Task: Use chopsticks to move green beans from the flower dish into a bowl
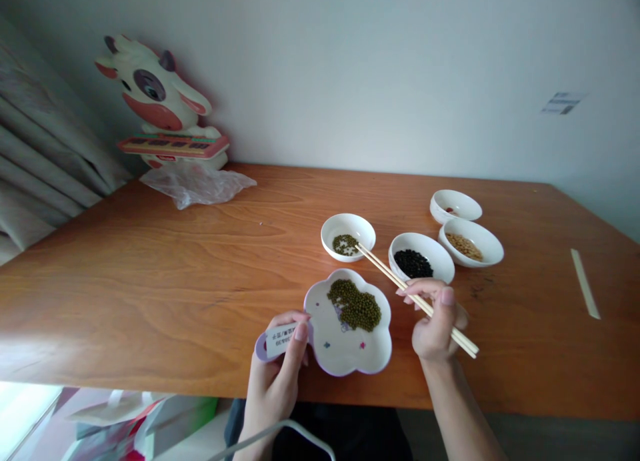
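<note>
My left hand (pixel 277 364) is closed round the purple, labelled handle of a flower-shaped dish (pixel 330 354). A heap of green mung beans (pixel 356 305) lies toward the dish's far side. My right hand (pixel 437 317) grips a pair of light wooden chopsticks (pixel 387 271), slanting up and left. Their tips reach the inside of a small white bowl (pixel 349 221) just beyond the dish, beside a thin patch of mung beans (pixel 345 245). Whether a bean sits between the tips is too small to tell. Right behind my right hand stands a white bowl (pixel 443 264) with black beans (pixel 413 263).
Farther right, one white bowl (pixel 493 247) holds tan grains (pixel 464 245); another white bowl (pixel 440 211) behind it has a few reddish bits. A pale strip (pixel 585 284) lies at right. At back left are a cow toy (pixel 165 114) and a crumpled plastic bag (pixel 200 185).
</note>
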Action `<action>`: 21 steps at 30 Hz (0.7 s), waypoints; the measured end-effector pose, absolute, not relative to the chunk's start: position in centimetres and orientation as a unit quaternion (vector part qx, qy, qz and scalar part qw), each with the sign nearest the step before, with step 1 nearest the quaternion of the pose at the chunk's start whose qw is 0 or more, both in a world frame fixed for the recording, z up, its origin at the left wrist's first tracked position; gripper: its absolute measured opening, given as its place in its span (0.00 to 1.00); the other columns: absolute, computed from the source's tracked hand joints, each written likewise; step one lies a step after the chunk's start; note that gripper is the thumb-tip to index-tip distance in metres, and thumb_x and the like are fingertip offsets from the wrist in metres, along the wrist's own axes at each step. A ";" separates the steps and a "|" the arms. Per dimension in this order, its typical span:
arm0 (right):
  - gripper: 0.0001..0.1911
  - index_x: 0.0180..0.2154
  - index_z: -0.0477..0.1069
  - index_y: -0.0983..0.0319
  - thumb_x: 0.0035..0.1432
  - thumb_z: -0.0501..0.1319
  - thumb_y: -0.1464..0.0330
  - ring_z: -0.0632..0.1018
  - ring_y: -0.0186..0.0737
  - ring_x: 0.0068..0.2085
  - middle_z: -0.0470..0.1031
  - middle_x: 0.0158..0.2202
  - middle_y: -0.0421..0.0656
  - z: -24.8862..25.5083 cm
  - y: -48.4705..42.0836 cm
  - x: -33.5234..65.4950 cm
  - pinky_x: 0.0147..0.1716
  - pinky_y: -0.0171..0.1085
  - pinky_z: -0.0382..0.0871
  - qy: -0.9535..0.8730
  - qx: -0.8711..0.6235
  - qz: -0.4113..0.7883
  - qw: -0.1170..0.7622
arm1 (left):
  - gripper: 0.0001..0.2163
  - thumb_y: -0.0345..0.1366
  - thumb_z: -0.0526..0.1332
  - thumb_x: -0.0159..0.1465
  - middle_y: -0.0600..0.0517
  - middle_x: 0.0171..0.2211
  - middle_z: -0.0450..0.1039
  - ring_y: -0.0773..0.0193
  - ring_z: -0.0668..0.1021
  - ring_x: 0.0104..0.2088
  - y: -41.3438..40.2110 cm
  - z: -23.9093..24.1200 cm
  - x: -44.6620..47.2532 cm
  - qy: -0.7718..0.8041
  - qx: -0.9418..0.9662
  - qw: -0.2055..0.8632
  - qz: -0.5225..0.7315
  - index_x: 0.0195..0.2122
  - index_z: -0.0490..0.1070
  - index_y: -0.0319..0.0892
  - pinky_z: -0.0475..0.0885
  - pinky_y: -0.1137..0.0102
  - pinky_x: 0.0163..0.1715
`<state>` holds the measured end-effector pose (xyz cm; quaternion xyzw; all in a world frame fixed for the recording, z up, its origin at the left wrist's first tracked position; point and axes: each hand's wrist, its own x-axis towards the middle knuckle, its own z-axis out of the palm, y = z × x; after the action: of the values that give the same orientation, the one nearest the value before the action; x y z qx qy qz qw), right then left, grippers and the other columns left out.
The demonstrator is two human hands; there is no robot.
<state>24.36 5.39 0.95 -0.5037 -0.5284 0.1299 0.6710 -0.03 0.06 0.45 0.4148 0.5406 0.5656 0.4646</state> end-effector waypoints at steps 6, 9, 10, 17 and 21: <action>0.29 0.31 0.79 0.59 0.76 0.48 0.55 0.78 0.42 0.31 0.81 0.30 0.44 0.9 5.3 24.4 0.29 0.40 0.66 -0.525 -0.509 0.143 0.667 | 0.14 0.47 0.67 0.70 0.54 0.29 0.72 0.71 0.71 0.24 0.1 0.4 0.0 0.533 0.416 0.466 0.571 0.45 0.76 0.40 0.67 0.77 0.25; 0.29 0.31 0.79 0.60 0.75 0.48 0.53 0.76 0.40 0.29 0.82 0.31 0.45 0.9 5.3 24.3 0.27 0.40 0.64 -0.514 -0.514 0.154 0.670 | 0.15 0.47 0.68 0.69 0.53 0.31 0.73 0.71 0.71 0.24 0.1 0.3 0.0 0.530 0.409 0.466 0.578 0.44 0.76 0.39 0.67 0.77 0.25; 0.29 0.31 0.79 0.60 0.75 0.48 0.52 0.76 0.40 0.28 0.82 0.31 0.45 1.0 5.4 24.2 0.27 0.40 0.64 -0.508 -0.516 0.162 0.670 | 0.15 0.47 0.68 0.69 0.53 0.31 0.74 0.71 0.71 0.24 0.1 0.3 0.1 0.532 0.408 0.466 0.577 0.44 0.76 0.39 0.67 0.76 0.25; 0.32 0.35 0.76 0.60 0.75 0.43 0.48 0.75 0.38 0.25 0.80 0.25 0.44 3.4 4.8 23.2 0.23 0.36 0.65 -0.464 -0.519 0.243 0.676 | 0.15 0.47 0.68 0.70 0.53 0.29 0.74 0.70 0.72 0.24 0.2 0.5 0.0 0.529 0.417 0.469 0.571 0.45 0.76 0.39 0.67 0.77 0.24; 0.31 0.34 0.78 0.58 0.75 0.45 0.49 0.77 0.38 0.26 0.80 0.27 0.44 5.2 2.8 23.9 0.23 0.35 0.68 -0.414 -0.475 0.366 0.685 | 0.13 0.46 0.67 0.70 0.54 0.29 0.73 0.71 0.72 0.24 0.1 0.4 0.0 0.530 0.420 0.468 0.570 0.45 0.76 0.40 0.67 0.77 0.25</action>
<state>23.93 2.83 5.21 -0.4746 -0.4139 0.3665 0.6849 -0.02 0.10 0.40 0.4195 0.5298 0.5698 0.4676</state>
